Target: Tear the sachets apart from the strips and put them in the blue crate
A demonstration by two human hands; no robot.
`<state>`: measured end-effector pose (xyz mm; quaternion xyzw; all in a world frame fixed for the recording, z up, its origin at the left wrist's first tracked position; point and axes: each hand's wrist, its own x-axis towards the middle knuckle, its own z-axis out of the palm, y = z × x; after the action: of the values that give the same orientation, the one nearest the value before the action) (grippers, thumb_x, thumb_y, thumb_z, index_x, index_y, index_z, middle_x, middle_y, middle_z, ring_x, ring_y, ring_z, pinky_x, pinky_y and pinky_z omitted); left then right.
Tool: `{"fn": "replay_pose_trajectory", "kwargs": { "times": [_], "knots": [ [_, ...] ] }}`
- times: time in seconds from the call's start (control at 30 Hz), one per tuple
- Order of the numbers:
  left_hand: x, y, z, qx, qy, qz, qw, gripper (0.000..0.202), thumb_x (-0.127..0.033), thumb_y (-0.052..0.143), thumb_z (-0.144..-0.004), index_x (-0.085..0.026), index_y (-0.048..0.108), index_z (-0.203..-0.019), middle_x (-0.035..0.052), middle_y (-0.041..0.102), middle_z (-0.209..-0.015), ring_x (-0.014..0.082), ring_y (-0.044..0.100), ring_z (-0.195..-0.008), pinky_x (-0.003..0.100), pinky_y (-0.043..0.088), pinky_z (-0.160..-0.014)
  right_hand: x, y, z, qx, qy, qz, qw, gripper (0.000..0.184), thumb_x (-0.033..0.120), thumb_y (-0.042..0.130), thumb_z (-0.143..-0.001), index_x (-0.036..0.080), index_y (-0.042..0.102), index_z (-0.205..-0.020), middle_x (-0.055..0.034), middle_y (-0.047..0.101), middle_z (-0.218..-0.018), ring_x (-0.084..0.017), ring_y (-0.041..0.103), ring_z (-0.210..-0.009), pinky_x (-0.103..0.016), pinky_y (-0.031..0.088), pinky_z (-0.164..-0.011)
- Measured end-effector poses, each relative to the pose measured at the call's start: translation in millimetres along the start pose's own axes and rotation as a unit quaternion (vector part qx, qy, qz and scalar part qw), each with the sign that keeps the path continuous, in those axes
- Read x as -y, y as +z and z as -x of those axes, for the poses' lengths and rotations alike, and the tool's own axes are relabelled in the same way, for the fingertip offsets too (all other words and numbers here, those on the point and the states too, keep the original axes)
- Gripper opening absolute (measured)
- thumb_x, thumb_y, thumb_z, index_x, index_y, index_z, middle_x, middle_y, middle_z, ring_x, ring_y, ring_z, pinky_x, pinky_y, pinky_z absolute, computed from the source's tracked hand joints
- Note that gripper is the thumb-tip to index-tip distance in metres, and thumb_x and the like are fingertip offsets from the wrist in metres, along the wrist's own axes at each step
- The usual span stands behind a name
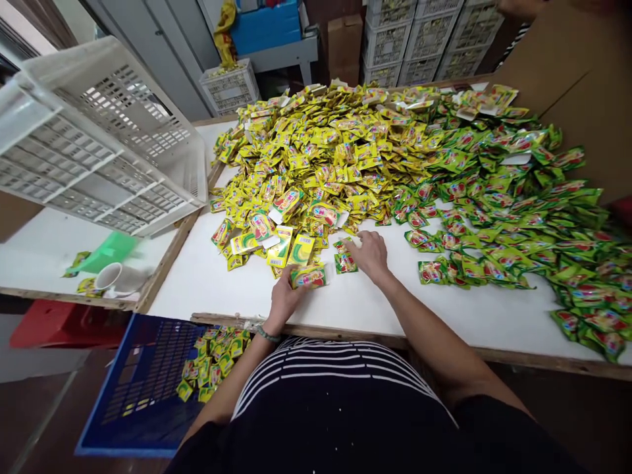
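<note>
My left hand (pixel 285 299), with a beaded bracelet at the wrist, grips a small yellow-and-green printed carton (pixel 310 276) close to the table's front edge. Just to its right, my right hand (pixel 371 255) has its fingers closed at small green packets (pixel 345 258) that lie on the white tabletop; whether it pinches one of them is hidden. Several flat yellow cartons (pixel 280 246) lie beyond my left hand. Behind both hands rises a large heap of yellow packets (pixel 326 145), and green packets (pixel 474 217) spread to the right.
A white plastic crate (pixel 118 145) stands tilted at the left, near a white mug (pixel 116 276) and a green plastic piece (pixel 111 251). Below the table edge sits a blue crate (pixel 128 388) holding yellow packets. Stacked white crates (pixel 388 39) and a cardboard sheet (pixel 557 72) stand behind.
</note>
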<state>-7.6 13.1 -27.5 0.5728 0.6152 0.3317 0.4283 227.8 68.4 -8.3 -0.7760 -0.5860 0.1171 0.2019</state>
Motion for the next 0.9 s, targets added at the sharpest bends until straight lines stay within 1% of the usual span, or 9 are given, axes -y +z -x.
{"fn": "replay_pose_trajectory", "kwargs": {
  "times": [0.13,0.2,0.3,0.43,0.5,0.6,0.67,0.8,0.9],
  "knots": [
    [-3.9,-8.6,5.0,0.055,-0.028,-0.137,0.989,0.029,-0.045,0.069,-0.073,-0.022,0.061,-0.09,-0.0037,0.058,-0.068,0.015,0.053,-0.065,0.025,0.034,-0.058,-6.3,-1.0,-21.4,0.111,-0.023,0.049,0.992,0.032,0.048,0.069,-0.08,0.016,0.069,-0.085,-0.0129,0.066,-0.097,-0.027,0.059,-0.093,-0.035,0.044,-0.079],
    [-7.8,-12.7,6.7,0.073,-0.033,-0.176,0.981,0.028,-0.042,0.069,-0.073,-0.022,0.061,-0.091,-0.0034,0.06,-0.069,0.0147,0.052,-0.063,0.025,0.031,-0.057,-8.2,-0.2,-29.9,0.084,-0.036,0.029,0.995,0.029,0.046,0.064,-0.084,0.018,0.069,-0.087,-0.0102,0.066,-0.095,-0.024,0.06,-0.089,-0.034,0.044,-0.078],
    [-12.6,-13.5,7.5,0.09,-0.03,-0.219,0.971,0.03,-0.04,0.069,-0.075,-0.023,0.061,-0.099,-0.0026,0.061,-0.069,0.0157,0.053,-0.063,0.025,0.03,-0.057,-5.9,2.8,-44.8,0.02,-0.097,0.01,0.995,0.025,0.037,0.058,-0.09,0.018,0.07,-0.099,-0.0119,0.066,-0.108,-0.026,0.057,-0.103,-0.036,0.043,-0.087],
    [-12.3,-12.4,8.4,0.125,-0.034,-0.25,0.96,0.035,-0.042,0.066,-0.079,-0.022,0.062,-0.108,-0.0012,0.062,-0.07,0.0179,0.057,-0.065,0.025,0.033,-0.057,-2.4,9.3,-58.8,0.064,-0.137,-0.001,0.989,0.013,0.022,0.062,-0.084,0.015,0.071,-0.09,-0.0141,0.068,-0.108,-0.027,0.057,-0.106,-0.036,0.042,-0.09],
    [-9.9,-15.7,10.4,0.104,-0.025,-0.267,0.958,0.038,-0.041,0.065,-0.08,-0.021,0.062,-0.112,0.0015,0.065,-0.077,0.0194,0.06,-0.07,0.026,0.037,-0.061,-6.1,9.5,-59.0,0.056,-0.121,-0.013,0.991,0.015,0.022,0.057,-0.087,0.015,0.07,-0.085,-0.0141,0.069,-0.099,-0.027,0.059,-0.099,-0.036,0.043,-0.086],
    [-9.9,-23.6,13.4,0.016,0.027,-0.264,0.964,0.035,-0.036,0.063,-0.082,-0.02,0.063,-0.113,0.0074,0.068,-0.095,0.0218,0.063,-0.083,0.03,0.044,-0.071,-17.4,4.7,-50.4,0.029,-0.094,-0.034,0.995,0.029,0.03,0.042,-0.095,0.017,0.068,-0.092,-0.011,0.069,-0.092,-0.024,0.061,-0.087,-0.035,0.045,-0.078],
    [-16.3,-26.0,12.6,-0.028,0.056,-0.229,0.971,0.027,-0.031,0.059,-0.084,-0.02,0.065,-0.108,0.0081,0.069,-0.097,0.0217,0.063,-0.086,0.031,0.046,-0.075,-24.0,0.5,-40.1,0.02,-0.083,-0.122,0.989,0.037,0.043,0.037,-0.096,0.018,0.065,-0.093,-0.0069,0.067,-0.085,-0.021,0.06,-0.078,-0.033,0.047,-0.073],
    [-43.1,-11.9,0.2,0.025,0.098,-0.105,0.989,0.021,-0.036,0.055,-0.088,-0.02,0.068,-0.09,0.0044,0.07,-0.082,0.0182,0.062,-0.074,0.029,0.044,-0.068,-22.8,-5.1,-14.0,0.081,-0.037,-0.427,0.9,0.046,0.065,0.059,-0.077,0.02,0.062,-0.083,-0.0005,0.063,-0.075,-0.017,0.058,-0.067,-0.031,0.05,-0.064],
    [-63.1,12.1,-15.8,0.07,0.118,0.017,0.99,0.028,-0.044,0.058,-0.086,-0.018,0.068,-0.092,0.003,0.069,-0.079,0.016,0.06,-0.071,0.027,0.043,-0.065,-12.0,-9.8,3.5,0.137,-0.008,-0.491,0.86,0.045,0.063,0.069,-0.069,0.021,0.061,-0.08,0.0007,0.062,-0.072,-0.015,0.057,-0.061,-0.029,0.05,-0.057]
  ]
}}
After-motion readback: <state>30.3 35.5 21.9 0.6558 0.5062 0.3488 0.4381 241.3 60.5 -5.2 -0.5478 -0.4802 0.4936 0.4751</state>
